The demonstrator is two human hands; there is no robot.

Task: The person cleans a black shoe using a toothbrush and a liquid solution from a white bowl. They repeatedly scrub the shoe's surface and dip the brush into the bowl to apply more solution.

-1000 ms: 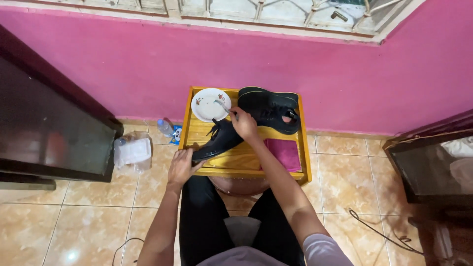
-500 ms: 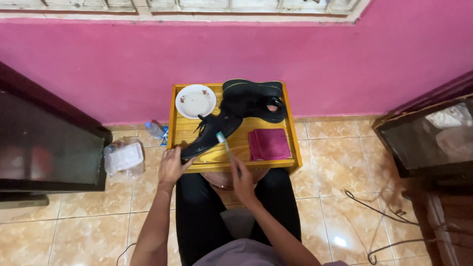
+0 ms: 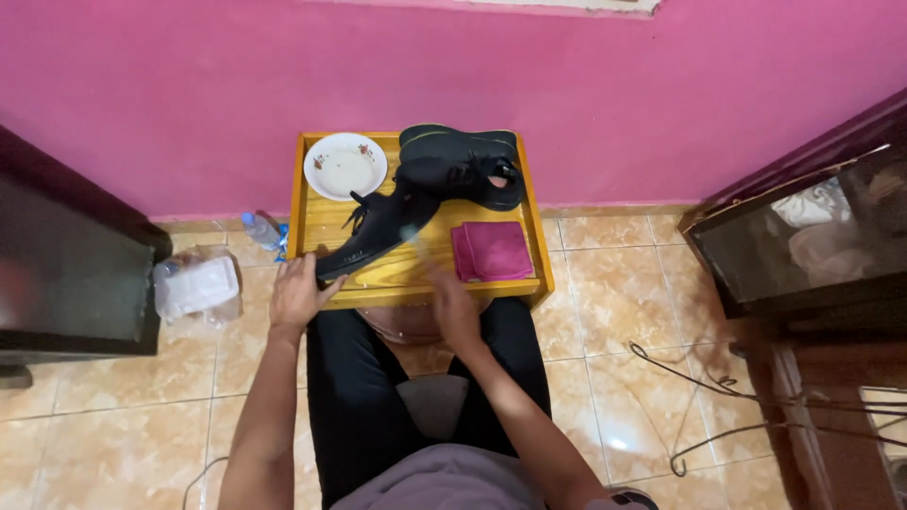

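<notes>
The left hand (image 3: pixel 298 295) grips the heel end of a black shoe (image 3: pixel 378 231), fingers wrapped around its back at the near left edge of the bench (image 3: pixel 416 283); the shoe lies slantwise across the yellow wooden top, heel towards the person, toe pointing up towards the far side; the right hand (image 3: pixel 453 307) is blurred at the near edge of the bench, closed around a slim, pale-tipped tool (image 3: pixel 418 244) that looks like a small brush, its tip just beside the shoe's side, though the blur keeps me from telling whether it touches; a second black shoe (image 3: pixel 463 165) rests on its side at the far right of the bench, its toe touching the first shoe; a white plate (image 3: pixel 345 165) with small flower marks on the rim sits at the far left corner; a folded magenta cloth (image 3: pixel 491 250) lies flat at the near right, just beside the right hand; on the tiled floor (image 3: pixel 605 312) to the left are a clear plastic bottle (image 3: pixel 260 229) and a crumpled clear plastic bag (image 3: pixel 196 285); a pink wall (image 3: pixel 567 76) rises behind the bench; dark cabinets stand at either side, and thin cables (image 3: pixel 718 387) trail over the floor on the right.
</notes>
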